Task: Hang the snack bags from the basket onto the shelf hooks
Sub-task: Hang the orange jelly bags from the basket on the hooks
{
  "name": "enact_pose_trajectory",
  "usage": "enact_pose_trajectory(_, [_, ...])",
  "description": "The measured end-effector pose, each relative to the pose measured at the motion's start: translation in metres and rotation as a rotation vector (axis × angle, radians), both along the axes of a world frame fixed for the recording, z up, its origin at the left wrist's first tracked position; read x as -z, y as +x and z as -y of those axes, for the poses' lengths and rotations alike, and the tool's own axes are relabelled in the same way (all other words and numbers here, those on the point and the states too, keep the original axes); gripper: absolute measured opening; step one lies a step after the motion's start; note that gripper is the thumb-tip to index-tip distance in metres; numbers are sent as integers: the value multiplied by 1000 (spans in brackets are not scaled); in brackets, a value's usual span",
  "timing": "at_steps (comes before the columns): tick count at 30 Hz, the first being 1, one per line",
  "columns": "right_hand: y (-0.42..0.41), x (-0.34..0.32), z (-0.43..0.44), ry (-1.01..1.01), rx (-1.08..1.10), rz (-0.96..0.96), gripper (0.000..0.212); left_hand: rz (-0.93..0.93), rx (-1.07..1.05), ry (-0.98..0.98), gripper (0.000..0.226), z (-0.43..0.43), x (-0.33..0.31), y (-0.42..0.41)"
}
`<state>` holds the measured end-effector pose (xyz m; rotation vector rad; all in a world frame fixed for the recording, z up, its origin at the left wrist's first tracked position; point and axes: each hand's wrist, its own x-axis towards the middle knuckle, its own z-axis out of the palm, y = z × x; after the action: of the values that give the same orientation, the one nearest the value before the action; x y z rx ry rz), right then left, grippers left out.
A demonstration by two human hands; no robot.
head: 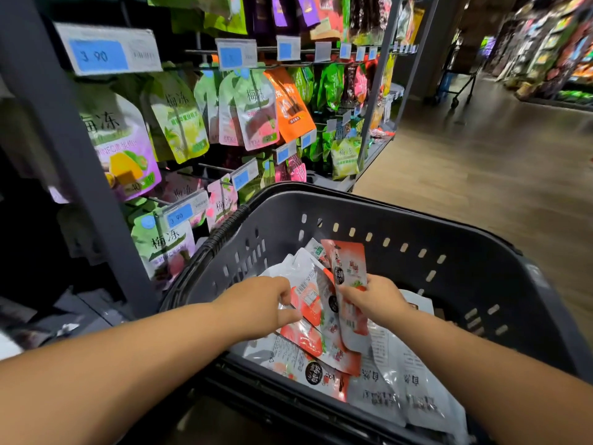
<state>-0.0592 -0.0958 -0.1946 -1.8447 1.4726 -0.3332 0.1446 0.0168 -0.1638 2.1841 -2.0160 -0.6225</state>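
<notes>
A dark grey plastic basket (401, 232) stands in front of me, filled with several red-and-white snack bags (308, 345) and silver-white bags (394, 390). Both of my hands reach into it. My left hand (256, 303) pinches the edge of a red-and-white bag (308, 297) with its barcode side up. My right hand (372, 300) grips another red snack bag (349, 264), which stands upright above the pile. The shelf hooks (211, 167) stick out from the rack on the left, most of them loaded with hanging pouches.
The rack on the left carries green, pink, purple and orange pouches (256, 107) with blue price tags (99, 54). A dark upright post (64, 130) stands close at the left. Wooden floor (481, 162) stretches to the right, with a trolley (459, 81) and more shelves far back.
</notes>
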Motion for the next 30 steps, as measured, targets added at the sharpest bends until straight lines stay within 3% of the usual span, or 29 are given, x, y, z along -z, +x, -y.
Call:
enact_pose_trajectory(4, [15,-5,-7,-76,-54,27,19,-66,-20,-41,32,0,-3,2])
enact_pose_trajectory(11, [49,-19,-21,30,93,460,19,-141,-9,-47,51,-1,-5,10])
enact_pose_trajectory(18, [70,-34,-35,112,26,629,24,-145,-33,-41,78,-6,-10,13])
enact_pose_trajectory(24, [85,-39,-47,12,-83,530,58,-74,-49,-96,41,-5,-12,12])
enact_pose_trajectory(25, [86,-41,-47,-11,-127,526,55,-83,-66,-117,32,-3,-12,14])
enact_pose_trajectory(27, [85,-43,-45,6,-205,595,27,-128,-117,-151,18,1,-13,20])
enact_pose_trajectory(30, [79,-45,-36,-5,-195,661,2,-221,-211,-163,25,6,-14,27])
